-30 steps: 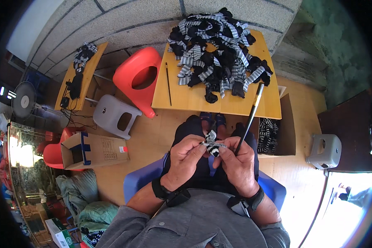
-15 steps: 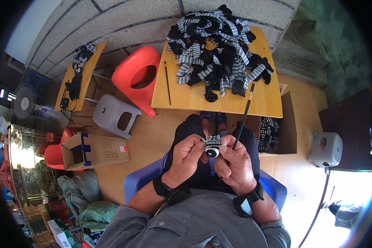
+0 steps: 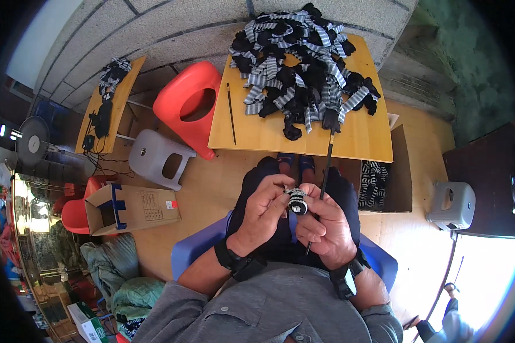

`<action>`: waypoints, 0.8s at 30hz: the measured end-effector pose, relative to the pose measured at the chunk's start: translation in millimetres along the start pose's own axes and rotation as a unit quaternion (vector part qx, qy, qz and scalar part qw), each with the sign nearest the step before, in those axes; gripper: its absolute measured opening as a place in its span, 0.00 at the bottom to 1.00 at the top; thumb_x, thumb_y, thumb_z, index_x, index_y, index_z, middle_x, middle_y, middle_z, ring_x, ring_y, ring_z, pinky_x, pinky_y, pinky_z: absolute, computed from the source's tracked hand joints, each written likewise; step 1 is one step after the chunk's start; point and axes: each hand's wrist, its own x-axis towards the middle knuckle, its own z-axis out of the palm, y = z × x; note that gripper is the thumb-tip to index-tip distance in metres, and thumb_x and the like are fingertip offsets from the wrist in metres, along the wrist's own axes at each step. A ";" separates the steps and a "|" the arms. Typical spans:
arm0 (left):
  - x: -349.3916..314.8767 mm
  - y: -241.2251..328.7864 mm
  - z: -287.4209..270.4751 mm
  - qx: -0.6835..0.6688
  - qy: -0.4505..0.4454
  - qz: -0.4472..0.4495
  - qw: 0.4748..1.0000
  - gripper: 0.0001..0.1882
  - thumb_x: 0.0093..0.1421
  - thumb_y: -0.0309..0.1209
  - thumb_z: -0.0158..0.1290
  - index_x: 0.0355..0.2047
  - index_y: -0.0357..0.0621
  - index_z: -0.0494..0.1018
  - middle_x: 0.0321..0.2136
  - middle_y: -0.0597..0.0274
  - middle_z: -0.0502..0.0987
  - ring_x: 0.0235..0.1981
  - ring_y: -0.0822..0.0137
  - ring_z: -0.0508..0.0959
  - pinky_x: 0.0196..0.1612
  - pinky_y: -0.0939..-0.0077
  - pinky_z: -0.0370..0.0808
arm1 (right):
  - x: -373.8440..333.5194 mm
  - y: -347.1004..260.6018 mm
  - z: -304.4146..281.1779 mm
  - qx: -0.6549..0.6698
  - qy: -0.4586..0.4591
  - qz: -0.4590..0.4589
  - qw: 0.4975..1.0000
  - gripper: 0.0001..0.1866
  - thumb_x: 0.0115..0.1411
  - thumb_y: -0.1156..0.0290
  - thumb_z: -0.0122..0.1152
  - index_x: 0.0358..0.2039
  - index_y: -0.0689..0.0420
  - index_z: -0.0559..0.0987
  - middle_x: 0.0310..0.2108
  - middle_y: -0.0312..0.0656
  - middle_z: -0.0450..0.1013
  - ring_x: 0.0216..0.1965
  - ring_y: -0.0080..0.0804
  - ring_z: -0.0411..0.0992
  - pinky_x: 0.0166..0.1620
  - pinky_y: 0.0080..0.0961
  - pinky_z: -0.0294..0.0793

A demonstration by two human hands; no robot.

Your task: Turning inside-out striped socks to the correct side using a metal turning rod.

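Observation:
Both hands work over my lap on a small bunched sock (image 3: 297, 201), knitted in black and white stripes, with a pale patch at its near end. My left hand (image 3: 261, 215) pinches its left side between thumb and fingers. On its right side, my right hand (image 3: 328, 227) grips the sock with thumb and forefinger. That same hand also holds a thin black rod (image 3: 328, 163), which stands nearly upright in the picture, its top near the table edge. Part of the sock is hidden behind my fingers.
Ahead is a yellow table (image 3: 257, 141) bearing a heap of striped socks (image 3: 303, 63) and another thin rod (image 3: 231, 114). An open carton (image 3: 400, 171) with striped socks stands right. Left are a red stool (image 3: 174, 94), a grey stool (image 3: 154, 154) and a carton (image 3: 149, 210). A person (image 3: 449, 320) shows at lower right.
The sock has turned in my fingers, bringing the pale patch into view. The rod has swung more upright, its top moving left and nearer. At lower right the person has shifted.

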 end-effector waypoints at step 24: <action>12.1 52.2 -29.8 0.059 -0.203 -0.106 0.972 0.13 0.58 0.15 0.50 0.44 0.31 0.72 0.29 0.66 0.74 0.29 0.79 0.74 0.32 0.84 0.71 | -1.6 -27.8 25.0 -0.486 -0.007 -0.032 0.873 0.07 0.58 0.79 0.60 0.33 0.61 0.69 0.17 0.31 0.67 0.15 0.14 0.64 0.18 0.15 0.60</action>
